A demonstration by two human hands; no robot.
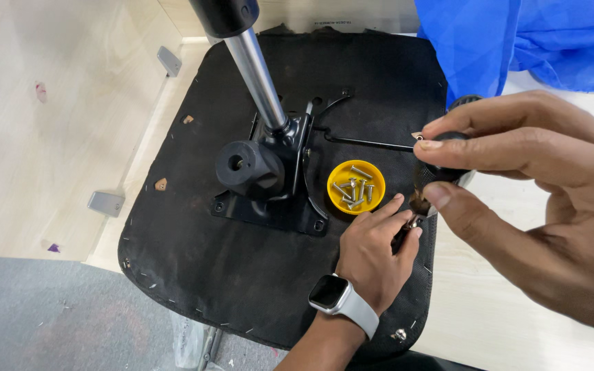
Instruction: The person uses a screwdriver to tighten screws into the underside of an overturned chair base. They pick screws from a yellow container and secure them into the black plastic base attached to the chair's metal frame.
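An upturned black chair seat (228,261) lies on a light wooden surface, with a black metal mechanism plate (269,199) and a chrome gas cylinder (256,75) rising from it. My right hand (537,199) grips the dark handle of a screwdriver (441,168), held upright near the seat's right edge. My left hand (372,251), wearing a smartwatch with a grey band, pinches the screwdriver's lower end against the seat. A small yellow cap (356,186) holding several silver screws sits just left of the hands.
A blue plastic sheet (517,41) lies at the top right. Metal brackets (106,203) are fixed to the pale wooden panel on the left. Grey floor shows at the bottom left. A thin black lever rod (366,143) runs across the seat.
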